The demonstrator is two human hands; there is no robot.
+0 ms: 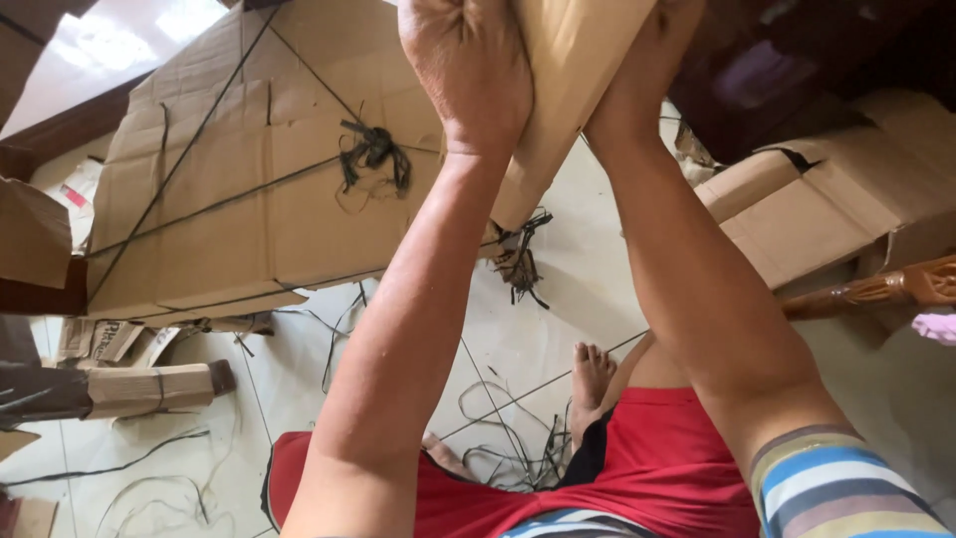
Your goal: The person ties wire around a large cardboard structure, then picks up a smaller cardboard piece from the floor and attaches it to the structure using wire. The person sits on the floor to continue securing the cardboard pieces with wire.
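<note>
Both my arms reach up and away from me. My left hand (pixel 466 62) is closed over the near edge of a tan cardboard piece (pixel 568 70) at the top middle. My right hand (pixel 652 55) presses against the same cardboard from the right, with its fingers hidden behind the sheet. Behind it lies a large bundle of flattened cardboard (pixel 249 179) tied crosswise with thin dark string that meets in a knot (pixel 373 149). More knotted string (pixel 518 254) hangs under the held piece.
Loose dark string (pixel 508 418) trails over the pale tiled floor near my bare foot (pixel 590 377) and red shorts. A rolled cardboard bundle (pixel 149 387) lies at the left. Flattened boxes (pixel 836 189) and a carved wooden furniture piece (pixel 886 287) sit at the right.
</note>
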